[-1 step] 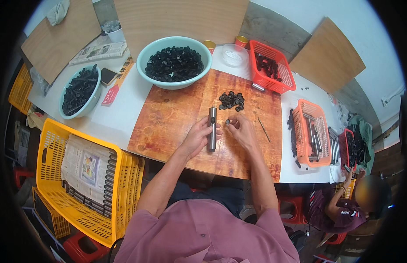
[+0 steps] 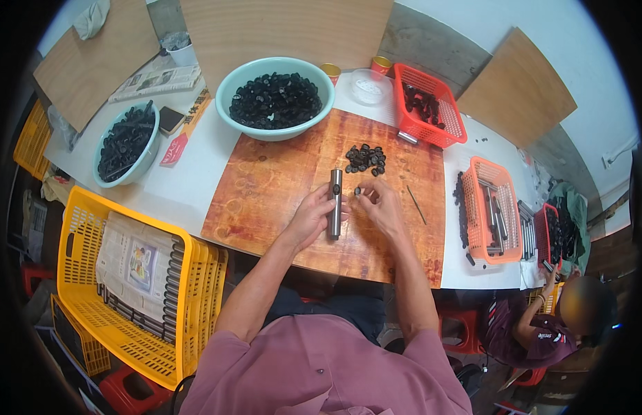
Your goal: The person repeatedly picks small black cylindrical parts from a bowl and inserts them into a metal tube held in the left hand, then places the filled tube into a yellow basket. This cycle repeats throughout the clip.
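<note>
My left hand [image 2: 312,217] is closed around a shiny metal tube [image 2: 335,222], held upright over the brown wooden board [image 2: 265,187]. A black oval piece [image 2: 336,189] sits on the tube's side near its upper part. Just right of the tube, my right hand [image 2: 380,208] pinches a small black cap-like piece [image 2: 357,191] between thumb and fingertips, apart from the tube. Beyond my hands lies a loose pile of similar small black pieces [image 2: 366,159]. A thin dark rod [image 2: 417,205] rests on the board to the right of my right hand.
A pale green basin [image 2: 227,114] full of black pieces stands at the back; a smaller basin [image 2: 103,173] is left. Red [image 2: 449,135] and orange [image 2: 483,254] baskets hold parts on the right. Yellow crates [image 2: 189,311] flank me at left. A person [image 2: 528,332] works at far right.
The small black piece in my right fingertips has shifted very slightly left and turned a little. My left hand and the tube stay in place.
</note>
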Available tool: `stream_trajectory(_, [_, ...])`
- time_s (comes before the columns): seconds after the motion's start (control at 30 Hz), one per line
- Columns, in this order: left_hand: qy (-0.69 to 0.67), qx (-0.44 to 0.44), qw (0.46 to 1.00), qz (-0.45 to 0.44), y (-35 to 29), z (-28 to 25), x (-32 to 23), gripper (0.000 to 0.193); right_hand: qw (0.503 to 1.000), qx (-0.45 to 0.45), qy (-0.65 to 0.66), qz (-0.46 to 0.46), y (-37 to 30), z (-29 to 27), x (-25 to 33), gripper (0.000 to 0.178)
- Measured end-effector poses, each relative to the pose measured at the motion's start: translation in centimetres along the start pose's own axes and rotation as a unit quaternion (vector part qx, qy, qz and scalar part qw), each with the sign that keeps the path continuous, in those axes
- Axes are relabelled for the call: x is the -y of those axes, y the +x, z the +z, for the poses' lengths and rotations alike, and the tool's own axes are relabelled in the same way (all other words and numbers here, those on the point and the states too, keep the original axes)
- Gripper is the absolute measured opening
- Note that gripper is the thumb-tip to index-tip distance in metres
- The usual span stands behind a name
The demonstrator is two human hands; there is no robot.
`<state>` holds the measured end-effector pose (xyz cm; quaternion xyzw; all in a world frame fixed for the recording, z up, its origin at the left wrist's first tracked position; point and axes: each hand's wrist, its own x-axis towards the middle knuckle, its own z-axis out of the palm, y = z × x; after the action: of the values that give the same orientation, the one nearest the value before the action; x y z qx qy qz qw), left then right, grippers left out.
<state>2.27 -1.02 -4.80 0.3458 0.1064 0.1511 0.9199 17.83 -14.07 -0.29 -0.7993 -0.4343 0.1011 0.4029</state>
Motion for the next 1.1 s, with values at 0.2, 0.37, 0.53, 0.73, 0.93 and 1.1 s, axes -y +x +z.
stream_trajectory(0.2, [0.01, 0.027, 1.0, 0.012, 0.2, -0.3, 0.3, 0.053, 0.993, -0.011, -0.009, -0.113, 0.1, 0.8, 3.6, 0.024])
stream_trajectory(0.37, [0.013, 0.025, 1.0, 0.009, 0.0, 0.3, 0.1, 0.055, 0.988, -0.022, -0.042, -0.144, -0.1, 1.5, 3.0, 0.022])
stream_trajectory(0.53, [0.031, 0.012, 0.999, 0.008, -0.1, 0.5, 0.2, 0.053, 0.98, -0.047, -0.068, -0.179, -0.4, 1.4, 3.2, 0.022])
stream_trajectory(0.73, [0.044, 0.007, 0.999, 0.01, -0.2, 0.7, 0.0, 0.053, 0.962, -0.074, -0.125, -0.23, -0.5, 1.4, 3.1, 0.024])
stream_trajectory(0.93, [0.007, -0.011, 1.0, 0.014, 0.0, 0.4, 0.2, 0.039, 0.936, -0.128, -0.165, -0.285, -1.2, 2.4, 3.0, 0.026])
stream_trajectory(1.1, [0.042, -0.06, 0.997, 0.011, 0.3, 0.1, 0.6, 0.024, 0.949, -0.121, -0.107, -0.272, -1.7, 3.5, 2.8, 0.031])
